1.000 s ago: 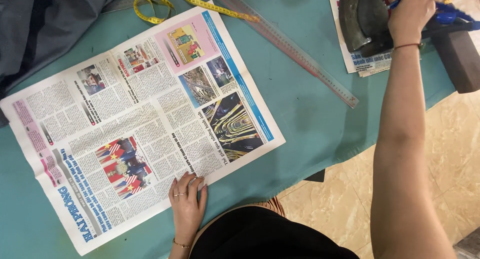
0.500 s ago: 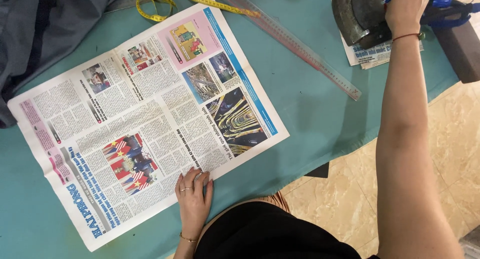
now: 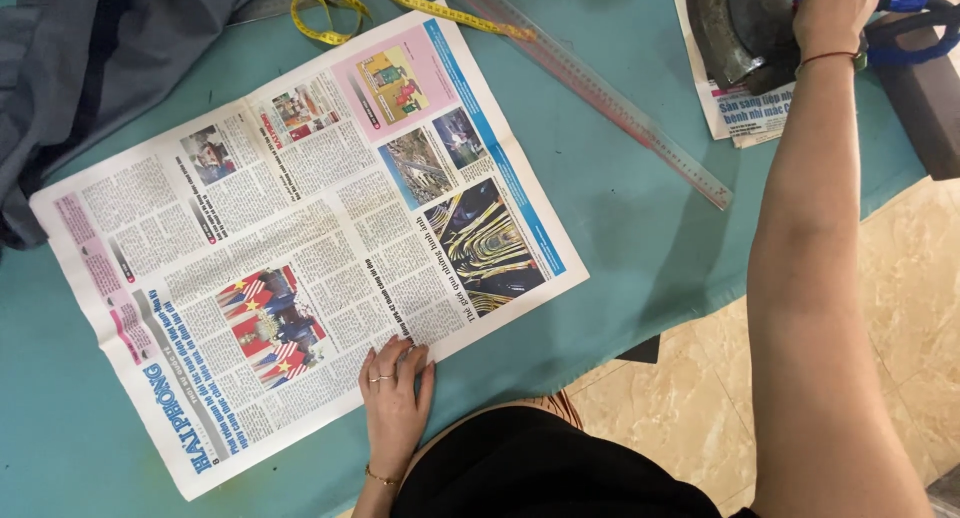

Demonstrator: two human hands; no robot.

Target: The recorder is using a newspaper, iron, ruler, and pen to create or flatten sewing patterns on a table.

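Observation:
An open newspaper (image 3: pixel 300 238) lies flat on the teal table cover (image 3: pixel 640 248). My left hand (image 3: pixel 396 398) rests palm down on its near edge, fingers spread, a ring and a bracelet on it. My right arm stretches to the far right corner, where my right hand (image 3: pixel 835 13) grips the blue handle of a dark metal iron (image 3: pixel 740 28). The iron sits on a folded sheet of newspaper (image 3: pixel 745 113).
A long clear ruler (image 3: pixel 620 113) lies diagonally beyond the newspaper. A yellow tape measure (image 3: pixel 350 3) curls at the top. Grey cloth (image 3: pixel 90 68) is heaped at the top left. A dark block (image 3: pixel 925 108) sits at the right edge; beige floor tiles show below.
The view has shifted slightly, so the newspaper and the iron sit a little differently in frame. Both hands keep their places, left on the paper, right on the iron.

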